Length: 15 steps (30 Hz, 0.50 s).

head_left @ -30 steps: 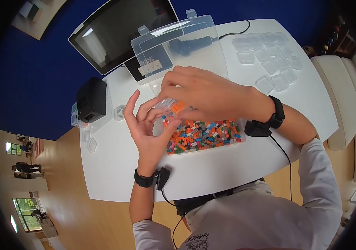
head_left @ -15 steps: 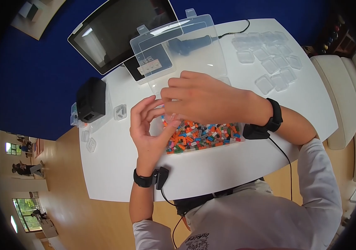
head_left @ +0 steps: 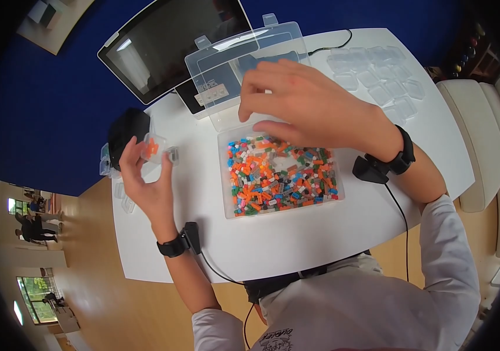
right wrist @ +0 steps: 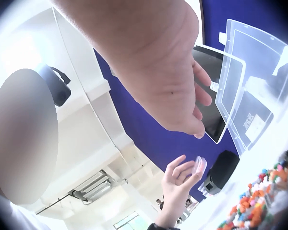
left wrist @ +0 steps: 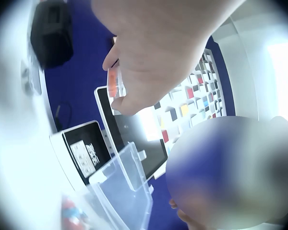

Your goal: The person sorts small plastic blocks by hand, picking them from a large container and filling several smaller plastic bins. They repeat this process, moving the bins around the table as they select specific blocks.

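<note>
On the head view, the left forearm runs up toward 11 o'clock, its wrist lifted off the worktop (head_left: 203, 251). The left hand (head_left: 149, 182) pinches a small clear box (head_left: 154, 148) with orange bricks inside, thumb on its 4 o'clock side, fingers at 8 to 9 o'clock.

The right forearm comes in from 4 o'clock and points to 10. The right hand (head_left: 305, 105) hangs back-up, fingers loosely bent and gripping nothing, over the 12 o'clock side of an open bin (head_left: 223, 175) of mixed bricks (head_left: 261, 190).

From the right hand, the small clear box lies well apart at 8 to 9 o'clock; from the bin, between 9 and 10. A black device (head_left: 127, 131) sits just beyond it at 10 o'clock. The bin's clear lid (head_left: 288, 47) stands raised at 12.
</note>
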Tool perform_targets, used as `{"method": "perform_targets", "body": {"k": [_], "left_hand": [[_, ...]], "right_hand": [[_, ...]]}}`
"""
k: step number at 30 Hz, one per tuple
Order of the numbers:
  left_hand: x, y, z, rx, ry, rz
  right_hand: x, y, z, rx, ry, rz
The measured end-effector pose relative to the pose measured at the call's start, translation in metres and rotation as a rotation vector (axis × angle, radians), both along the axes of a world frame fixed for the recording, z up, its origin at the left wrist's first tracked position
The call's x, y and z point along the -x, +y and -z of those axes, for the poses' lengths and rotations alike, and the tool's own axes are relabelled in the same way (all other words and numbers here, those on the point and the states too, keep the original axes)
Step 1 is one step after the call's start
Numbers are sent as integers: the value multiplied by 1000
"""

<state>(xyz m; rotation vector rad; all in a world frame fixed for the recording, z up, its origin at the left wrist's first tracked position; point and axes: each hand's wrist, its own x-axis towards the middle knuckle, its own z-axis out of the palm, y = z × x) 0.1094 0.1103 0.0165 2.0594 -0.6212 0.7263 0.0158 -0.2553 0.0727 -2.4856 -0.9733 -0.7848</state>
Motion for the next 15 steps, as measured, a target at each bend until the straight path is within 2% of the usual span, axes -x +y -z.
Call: {"method": "perform_targets", "body": {"k": [1,6,8,10,13,14,15], "left_hand": [[-5,11,0,-51,46,-78],[-24,42,8,-89,23,-118],[-27,52,10,-229,234,-11],[-27,57,14,-215,320,-33],[-26,64,9,-275,398,47],[-25,66,7,-347,368,50],[-25,67,6,-418,337,52]], "right_hand": [[0,-4,-3,-29,1,29],[-2,-31,-14,-47,-65,158],[0,-44,-15,12,-77,254],[3,-57,-19,42,-82,280],[17,-88,-24,96,202,436],[20,-95,-31,97,203,440],[23,-100,-41,119,472,625]]}}
